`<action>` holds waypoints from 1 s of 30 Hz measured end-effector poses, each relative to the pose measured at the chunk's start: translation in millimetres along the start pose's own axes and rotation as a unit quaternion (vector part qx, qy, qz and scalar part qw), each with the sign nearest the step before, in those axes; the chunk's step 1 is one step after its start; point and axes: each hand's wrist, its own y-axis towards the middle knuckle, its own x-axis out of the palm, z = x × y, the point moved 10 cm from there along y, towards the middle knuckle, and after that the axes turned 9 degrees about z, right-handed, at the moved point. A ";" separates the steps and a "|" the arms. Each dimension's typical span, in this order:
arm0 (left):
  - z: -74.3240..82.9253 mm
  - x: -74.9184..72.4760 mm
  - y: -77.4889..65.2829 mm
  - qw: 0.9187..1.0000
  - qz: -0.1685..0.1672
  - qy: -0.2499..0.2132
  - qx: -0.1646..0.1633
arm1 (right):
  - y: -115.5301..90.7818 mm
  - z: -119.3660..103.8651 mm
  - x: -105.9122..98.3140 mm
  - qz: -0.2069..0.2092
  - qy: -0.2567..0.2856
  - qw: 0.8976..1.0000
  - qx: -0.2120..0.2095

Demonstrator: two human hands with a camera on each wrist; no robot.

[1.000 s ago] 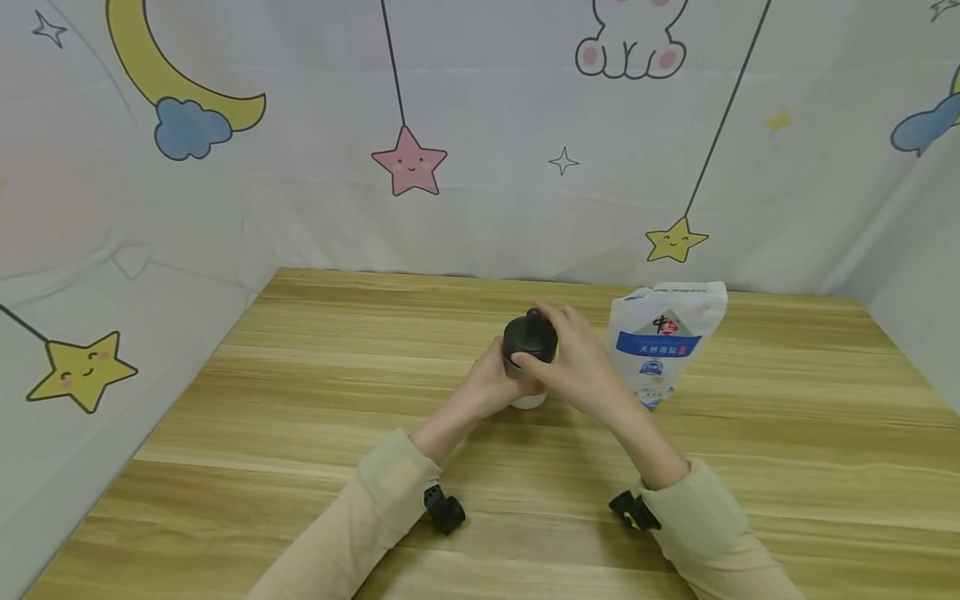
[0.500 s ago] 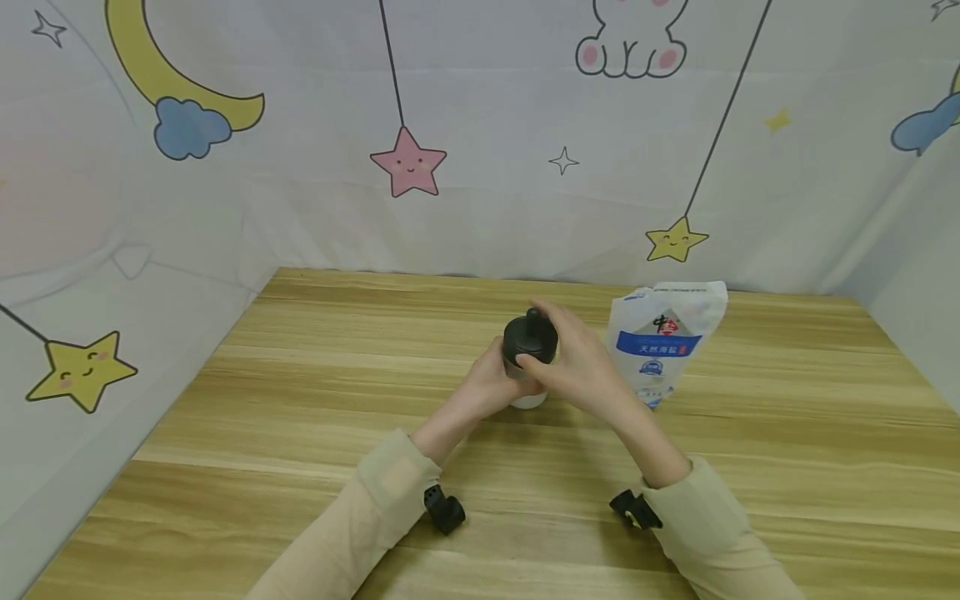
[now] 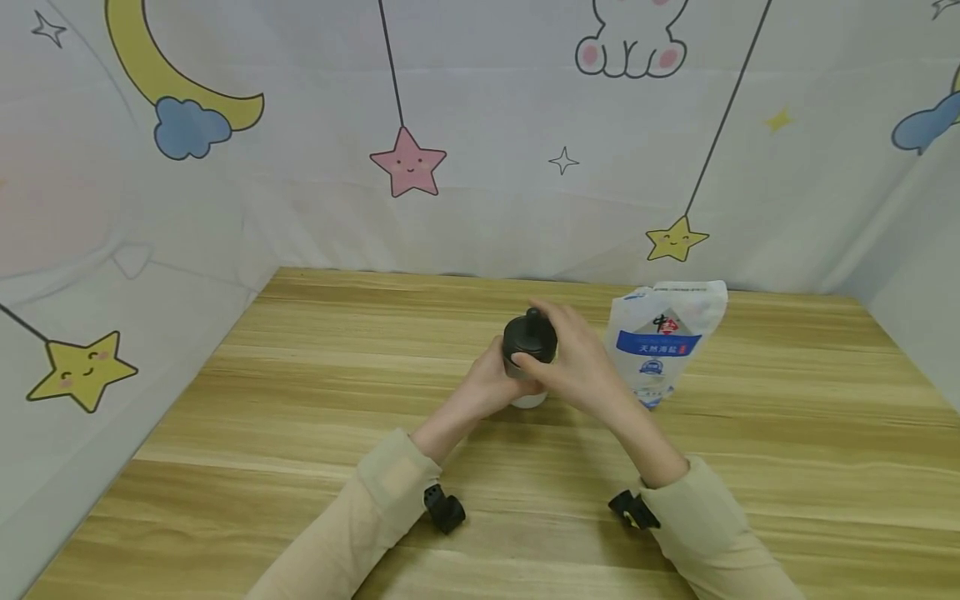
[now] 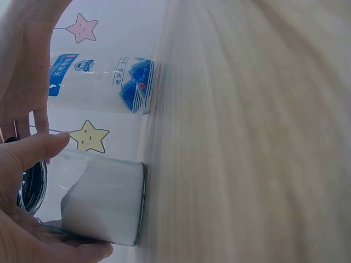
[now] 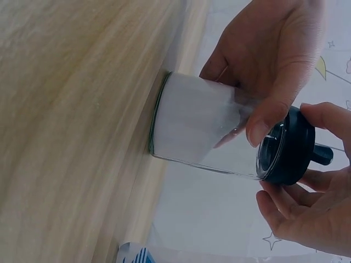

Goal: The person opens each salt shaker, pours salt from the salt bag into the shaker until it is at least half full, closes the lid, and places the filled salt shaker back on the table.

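A clear glass jar [image 5: 192,123] stands upright on the wooden table, part-filled with white grains heaped at a slant. On its mouth sits a black lid [image 3: 528,337] with a short handle [image 5: 322,154] sticking out of the top. My left hand [image 3: 491,385] grips the jar's glass body, thumb on one side and fingers on the other. The right hand [image 3: 585,358] holds the lid by its rim between thumb and fingers. Just to the right of that hand a white and blue salt pouch [image 3: 660,343] stands upright, its lower left edge partly behind the hand.
The wood-grain table [image 3: 300,400] reaches back to a pale cloth backdrop [image 3: 495,217] printed with stars and a moon. Black wrist cameras hang at both sleeve cuffs, the left camera [image 3: 444,508] and the right camera [image 3: 634,510].
The right thumb and fingers shift very slightly at the lid. The jar, the left hand and the pouch stay in place.
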 end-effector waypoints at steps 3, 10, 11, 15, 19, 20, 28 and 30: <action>0.0 0.1 -0.4 1.000 -0.001 -0.001 -0.001 | 0.0 0.4 0.1 0.004 0.001 1.000 0.004; 4.2 -0.4 -0.1 1.000 0.000 0.015 0.017 | 0.2 1.1 0.1 0.007 0.003 1.000 0.016; 4.9 -0.2 0.0 1.000 -0.001 0.014 0.021 | 0.4 0.9 0.2 0.005 0.005 1.000 0.017; 4.9 0.5 0.4 1.000 -0.005 0.003 0.020 | 0.4 2.4 0.9 -0.008 0.013 1.000 0.027; 3.2 0.9 1.1 1.000 -0.005 0.001 0.015 | -0.2 2.2 0.6 -0.016 0.020 0.999 0.032; 3.2 1.1 1.2 1.000 -0.005 0.002 0.015 | -0.2 2.0 0.4 -0.016 0.021 0.999 0.030; 1.5 0.2 0.4 1.000 -0.001 0.001 0.005 | -0.3 0.8 -0.1 -0.012 0.020 1.000 0.018; 0.3 -0.7 -0.5 1.000 0.003 0.005 -0.003 | 0.1 1.3 -0.1 -0.009 0.017 1.000 0.019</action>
